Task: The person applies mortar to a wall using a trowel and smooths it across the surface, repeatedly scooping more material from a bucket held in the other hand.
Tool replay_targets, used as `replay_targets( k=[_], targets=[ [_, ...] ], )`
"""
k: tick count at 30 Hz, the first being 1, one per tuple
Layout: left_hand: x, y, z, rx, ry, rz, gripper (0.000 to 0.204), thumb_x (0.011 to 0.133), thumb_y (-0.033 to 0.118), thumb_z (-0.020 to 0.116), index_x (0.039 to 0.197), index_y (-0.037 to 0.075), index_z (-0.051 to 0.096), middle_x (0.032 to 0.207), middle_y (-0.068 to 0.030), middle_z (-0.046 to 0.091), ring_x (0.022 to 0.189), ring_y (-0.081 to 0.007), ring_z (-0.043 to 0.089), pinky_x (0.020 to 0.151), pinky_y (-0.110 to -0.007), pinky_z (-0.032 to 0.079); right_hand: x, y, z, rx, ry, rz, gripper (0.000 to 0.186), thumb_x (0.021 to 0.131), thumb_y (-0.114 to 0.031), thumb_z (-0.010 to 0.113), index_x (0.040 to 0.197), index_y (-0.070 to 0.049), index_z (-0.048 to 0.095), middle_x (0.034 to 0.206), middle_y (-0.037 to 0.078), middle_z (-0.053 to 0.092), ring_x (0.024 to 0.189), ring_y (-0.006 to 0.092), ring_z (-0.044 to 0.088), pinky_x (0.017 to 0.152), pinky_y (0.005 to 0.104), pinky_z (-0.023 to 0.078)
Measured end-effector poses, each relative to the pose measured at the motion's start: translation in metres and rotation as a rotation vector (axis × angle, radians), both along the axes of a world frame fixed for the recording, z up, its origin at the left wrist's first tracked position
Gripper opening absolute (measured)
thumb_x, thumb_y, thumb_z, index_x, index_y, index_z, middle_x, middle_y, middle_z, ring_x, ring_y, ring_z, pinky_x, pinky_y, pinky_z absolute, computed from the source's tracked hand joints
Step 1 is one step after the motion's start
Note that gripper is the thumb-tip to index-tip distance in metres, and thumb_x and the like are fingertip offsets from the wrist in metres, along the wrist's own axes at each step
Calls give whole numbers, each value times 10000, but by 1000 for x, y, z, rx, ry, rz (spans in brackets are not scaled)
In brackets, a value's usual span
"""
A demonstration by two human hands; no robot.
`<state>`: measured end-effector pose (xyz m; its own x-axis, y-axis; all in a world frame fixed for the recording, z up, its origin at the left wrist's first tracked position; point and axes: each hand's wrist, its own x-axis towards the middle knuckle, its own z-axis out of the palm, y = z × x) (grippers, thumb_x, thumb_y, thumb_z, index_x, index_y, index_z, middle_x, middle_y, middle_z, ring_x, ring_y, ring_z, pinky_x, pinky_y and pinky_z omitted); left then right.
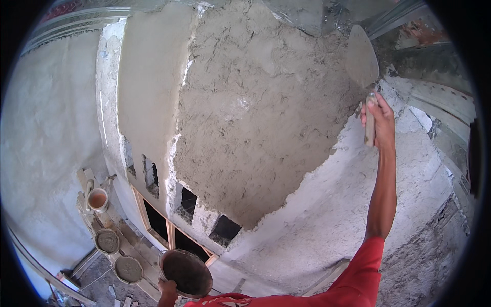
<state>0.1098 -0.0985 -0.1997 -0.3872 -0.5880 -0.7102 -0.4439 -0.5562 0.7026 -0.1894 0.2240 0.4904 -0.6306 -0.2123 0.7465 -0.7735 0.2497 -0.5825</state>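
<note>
My right hand (381,120) is raised at the upper right and wraps round the handle of a trowel (362,57). The trowel's pointed, mortar-smeared blade tips upward, close to the right border of rough wet mortar (261,112) on the wall. Low down in the middle, my left hand (168,288) grips the rim of a round, dark basin (186,273). The basin is tilted, and its inside looks dark brown. Below the mortar's ragged slanting border, bare whitish wall (312,220) shows.
Wooden planks (139,251) at lower left carry a bucket of brownish liquid (97,199) and two mortar containers (107,240). A wooden frame (171,236) and dark square holes (225,230) lie along the wall. Beams (434,97) stick out at upper right.
</note>
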Motion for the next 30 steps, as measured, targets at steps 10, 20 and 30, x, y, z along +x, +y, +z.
replay_targets(
  k=[10, 20, 30],
  targets=[
    [14, 0, -21, -91, -10, 24, 594, 615, -29, 551, 1207, 1, 591, 999, -193, 662, 929, -321, 656, 785, -422, 523, 21, -19, -203, 732, -752, 187, 443, 896, -109, 657, 1314, -48, 525, 919, 32, 637, 704, 113, 600, 619, 254, 529],
    [1, -2, 56, -266, 165, -81, 424, 660, 16, 586, 1080, -14, 632, 831, -132, 658, 715, -226, 621, 602, -382, 497, 79, -135, -421, 1742, 17, 417, 324, 849, -152, 555, 1155, -61, 611, 1039, 248, 616, 968, 390, 634, 774, 485, 520],
    [-16, -24, 140, -189, 184, -182, 555, 666, 69, 619, 1220, 44, 623, 834, -141, 676, 745, -240, 642, 715, -388, 500, 84, -167, -456, 1602, 117, 507, 204, 822, -215, 665, 911, -31, 670, 828, 211, 684, 795, 351, 690, 703, 452, 534]
  ],
)
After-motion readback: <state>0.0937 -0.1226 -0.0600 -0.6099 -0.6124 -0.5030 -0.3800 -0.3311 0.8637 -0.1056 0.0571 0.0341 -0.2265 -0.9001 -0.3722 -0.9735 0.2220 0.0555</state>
